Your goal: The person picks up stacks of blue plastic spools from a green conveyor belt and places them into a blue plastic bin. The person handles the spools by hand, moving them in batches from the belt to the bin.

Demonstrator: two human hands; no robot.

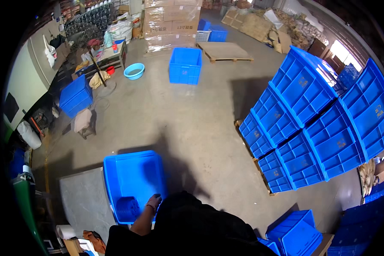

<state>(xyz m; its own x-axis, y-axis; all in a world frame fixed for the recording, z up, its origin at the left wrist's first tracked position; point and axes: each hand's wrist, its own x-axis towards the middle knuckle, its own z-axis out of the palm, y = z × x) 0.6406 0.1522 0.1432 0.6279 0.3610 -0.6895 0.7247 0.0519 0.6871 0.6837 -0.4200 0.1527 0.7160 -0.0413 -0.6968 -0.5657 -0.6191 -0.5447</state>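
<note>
Where it's lit, the bin point(124, 177) (blue) gleams.

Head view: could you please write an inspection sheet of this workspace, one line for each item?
Surface: concrete floor; grey panel beside the bin.
Job's things: open blue bin, smaller blue container inside.
Clutter: white roll and brown cloth, lower left.
Hands: left hand at the bin's right side, grip unclear; right hand not in view.
Cables: cannot tell.
Surroundings: stacked blue crates at right; wrapped cartons and pale blue basin ahead.
</note>
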